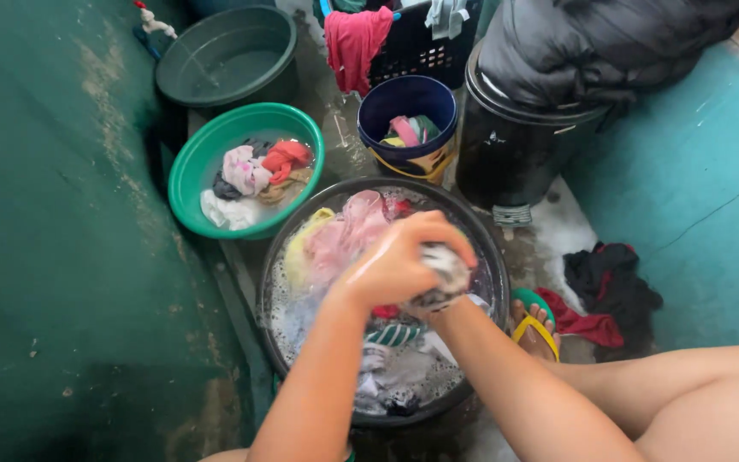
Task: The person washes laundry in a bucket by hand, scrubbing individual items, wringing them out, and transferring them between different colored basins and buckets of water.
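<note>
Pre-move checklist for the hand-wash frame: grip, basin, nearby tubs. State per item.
1. Left hand on the small wet cloth: ok, wrapped over it.
2. Right hand on the same cloth: cannot tell, hidden under the left hand and cloth.
3. Cloth held above the dark wash basin: ok.
4. Basin holds soapy water and more clothes: ok.
5. Green basin beside it has room: ok, partly filled with clothes.
6. Blue bucket upright: ok.
</note>
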